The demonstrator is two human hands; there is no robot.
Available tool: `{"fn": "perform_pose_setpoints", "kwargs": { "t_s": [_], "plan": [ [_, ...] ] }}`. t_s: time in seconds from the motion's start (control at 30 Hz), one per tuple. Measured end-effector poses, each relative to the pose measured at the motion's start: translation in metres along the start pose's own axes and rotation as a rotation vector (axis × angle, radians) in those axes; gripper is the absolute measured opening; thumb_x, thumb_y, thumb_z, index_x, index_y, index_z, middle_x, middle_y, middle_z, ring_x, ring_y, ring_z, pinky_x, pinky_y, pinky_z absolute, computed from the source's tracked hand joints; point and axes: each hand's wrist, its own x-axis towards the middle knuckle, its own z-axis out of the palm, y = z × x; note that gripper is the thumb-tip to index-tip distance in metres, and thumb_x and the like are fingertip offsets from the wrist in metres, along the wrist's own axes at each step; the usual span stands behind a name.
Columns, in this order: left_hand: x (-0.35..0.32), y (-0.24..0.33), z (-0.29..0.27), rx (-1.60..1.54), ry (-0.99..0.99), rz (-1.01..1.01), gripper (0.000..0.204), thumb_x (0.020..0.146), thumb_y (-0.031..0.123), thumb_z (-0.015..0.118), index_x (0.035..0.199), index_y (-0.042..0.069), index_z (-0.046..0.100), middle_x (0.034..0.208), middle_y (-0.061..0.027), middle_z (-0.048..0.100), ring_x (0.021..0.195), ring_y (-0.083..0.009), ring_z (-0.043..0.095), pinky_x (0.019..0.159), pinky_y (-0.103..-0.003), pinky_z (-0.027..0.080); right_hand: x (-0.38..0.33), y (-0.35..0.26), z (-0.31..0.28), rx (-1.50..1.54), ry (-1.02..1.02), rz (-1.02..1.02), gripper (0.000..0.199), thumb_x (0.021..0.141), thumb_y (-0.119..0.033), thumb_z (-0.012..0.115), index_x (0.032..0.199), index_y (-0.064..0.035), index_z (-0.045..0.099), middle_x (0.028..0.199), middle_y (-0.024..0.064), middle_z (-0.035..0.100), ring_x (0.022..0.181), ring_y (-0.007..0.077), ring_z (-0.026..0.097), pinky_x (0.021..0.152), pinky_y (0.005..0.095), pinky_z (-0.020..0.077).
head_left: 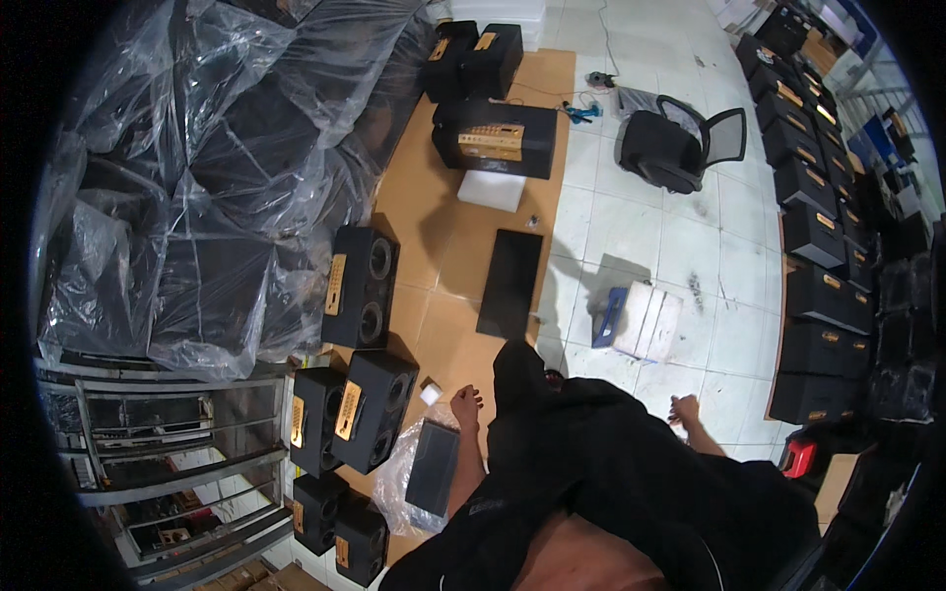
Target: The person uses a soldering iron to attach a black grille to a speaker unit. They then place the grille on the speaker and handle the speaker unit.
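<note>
My left hand hangs empty, its fingers loosely curled but apart. Nearest to it are a small white block and a flat dark panel lying on clear plastic wrap. Out to the right, over the white tile floor, my right hand is also empty, its fingers partly bent. In front of my legs a black rectangular panel lies flat on the cardboard sheet. Farther on, a black speaker box with a gold control plate rests beside a white foam block.
Black speakers line the left edge, beside a plastic-covered stack and a metal rack. A white box, a mesh-back chair and a blue power tool stand rightward. More speaker boxes form rows at far right.
</note>
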Motion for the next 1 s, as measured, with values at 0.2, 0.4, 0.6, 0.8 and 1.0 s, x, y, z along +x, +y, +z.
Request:
{"fn": "perform_pose_setpoints", "kwargs": {
  "t_s": [0.2,0.4,0.6,0.8,1.0],
  "plan": [
    [0.042,0.032,0.066,0.244,-0.069,-0.124,0.029,0.088,0.019,0.055,0.103,-0.004,0.064,0.081,-0.0125,0.067,0.059,-0.0191,0.063,0.051,-0.030,0.051,0.005,-0.048,0.008,0.088,-0.015,0.034,0.033,0.086,-0.021,0.060,0.075,0.0098,0.060,0.067,0.0170,0.064,0.051,0.0275,0.066,0.040,0.0384,0.0554],
    [0.110,0.045,0.133,0.612,-0.170,-0.143,0.018,0.083,0.015,0.056,0.083,-0.002,0.062,0.071,-0.0114,0.063,0.055,-0.0201,0.059,0.048,-0.034,0.047,0.046,-0.143,0.006,0.134,-0.003,-0.018,0.032,0.087,-0.021,0.061,0.079,0.0097,0.061,0.064,0.0139,0.062,0.048,0.0240,0.064,0.038,0.0346,0.0544],
    [0.227,0.096,0.256,0.529,-0.061,-0.271,0.027,0.083,0.023,0.055,0.071,0.000,0.062,0.060,-0.0093,0.060,0.053,-0.0201,0.059,0.046,-0.037,0.045,0.124,-0.288,-0.058,-0.121,-0.174,-0.103,0.042,0.086,-0.030,0.063,0.076,0.0106,0.064,0.065,0.0158,0.065,0.051,0.0232,0.066,0.045,0.0350,0.0549],
    [0.310,0.261,0.397,0.363,-0.325,0.008,0.022,0.088,0.021,0.057,0.091,0.001,0.064,0.075,-0.0086,0.063,0.061,-0.0159,0.060,0.052,-0.029,0.049,0.175,-0.481,-0.130,0.102,0.149,-0.229,0.040,0.091,-0.031,0.057,0.085,0.0078,0.063,0.073,0.0142,0.066,0.055,0.0193,0.065,0.042,0.0309,0.0529],
    [0.348,0.400,0.510,0.233,-0.194,0.113,0.030,0.086,0.023,0.063,0.106,0.000,0.063,0.083,-0.0093,0.067,0.064,-0.0145,0.062,0.056,-0.027,0.049,0.239,-0.575,-0.143,-0.046,0.080,-0.166,0.037,0.089,-0.029,0.060,0.089,0.0078,0.064,0.072,0.0132,0.066,0.054,0.0189,0.065,0.043,0.0310,0.0537]
  ]
}}
